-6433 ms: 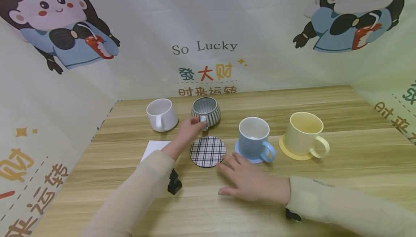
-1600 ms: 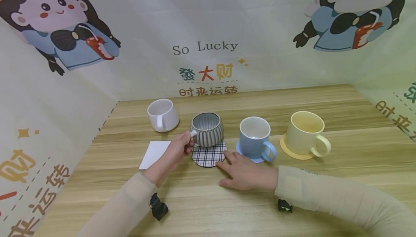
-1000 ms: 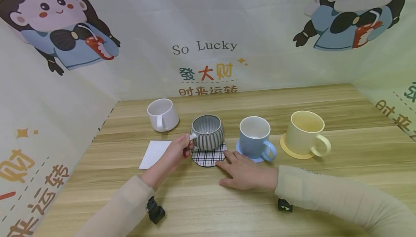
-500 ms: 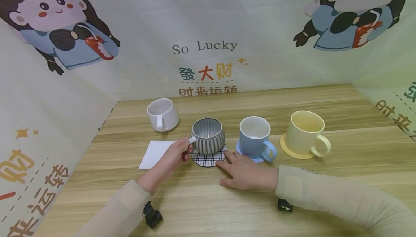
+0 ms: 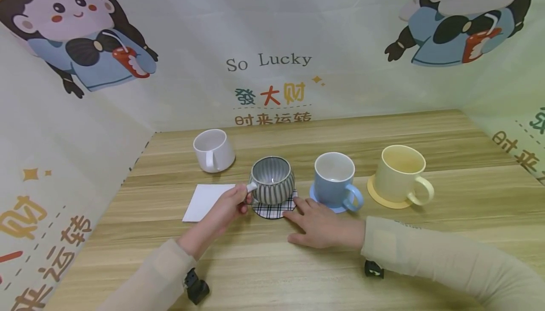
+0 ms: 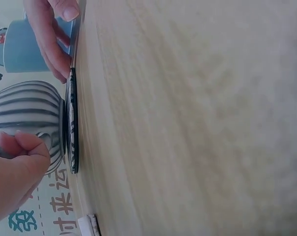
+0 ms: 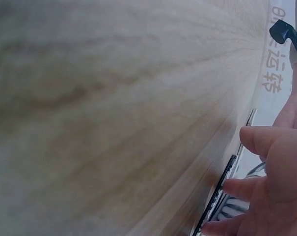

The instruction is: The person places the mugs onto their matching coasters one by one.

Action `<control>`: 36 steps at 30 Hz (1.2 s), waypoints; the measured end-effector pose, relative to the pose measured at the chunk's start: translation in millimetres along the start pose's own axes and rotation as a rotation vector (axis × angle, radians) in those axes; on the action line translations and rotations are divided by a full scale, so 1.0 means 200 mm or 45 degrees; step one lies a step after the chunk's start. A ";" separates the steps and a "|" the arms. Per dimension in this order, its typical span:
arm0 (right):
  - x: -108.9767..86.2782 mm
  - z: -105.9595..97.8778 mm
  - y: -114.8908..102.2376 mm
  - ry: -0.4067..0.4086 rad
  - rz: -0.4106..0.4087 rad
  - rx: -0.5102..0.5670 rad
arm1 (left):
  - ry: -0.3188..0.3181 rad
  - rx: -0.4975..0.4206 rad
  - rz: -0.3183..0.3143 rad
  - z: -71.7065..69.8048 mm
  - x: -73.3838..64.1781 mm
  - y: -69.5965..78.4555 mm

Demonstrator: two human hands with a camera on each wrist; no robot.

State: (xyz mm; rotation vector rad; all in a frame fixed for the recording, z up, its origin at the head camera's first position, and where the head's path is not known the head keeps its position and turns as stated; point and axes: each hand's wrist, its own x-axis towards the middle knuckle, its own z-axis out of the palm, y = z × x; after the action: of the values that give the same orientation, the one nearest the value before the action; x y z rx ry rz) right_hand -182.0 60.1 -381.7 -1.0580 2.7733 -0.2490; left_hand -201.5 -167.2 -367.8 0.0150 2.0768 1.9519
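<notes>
My left hand pinches the handle of a grey-and-white striped mug, which is upright with its handle turned to the left. Beneath the mug is a round plaid coaster, mostly covered, its front edge showing. From the side, in the left wrist view, the mug's base sits right at the top of the coaster. My right hand is palm down with fingers extended, fingertips at the coaster's right edge. In the right wrist view its fingertips touch the coaster's rim.
A white mug stands at the back left, behind a white square card. Right of the striped mug, a blue mug stands on a blue coaster, and farther right a yellow mug on a yellow coaster.
The left hand has brought the striped mug from the back of the table towards me over the plaid coaster, its handle turning left. Lately it lowers slightly further. The right hand stays nearly still.
</notes>
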 end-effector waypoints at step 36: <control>0.00 0.00 0.00 0.022 -0.021 -0.011 | -0.076 -0.022 -0.017 -0.01 -0.06 -0.03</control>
State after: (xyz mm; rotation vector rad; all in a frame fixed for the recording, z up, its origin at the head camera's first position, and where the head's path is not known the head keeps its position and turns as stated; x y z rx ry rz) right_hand -182.1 61.4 -381.3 -1.0863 2.7846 -0.2495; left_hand -188.3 -171.6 -371.2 0.0549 2.0173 1.9380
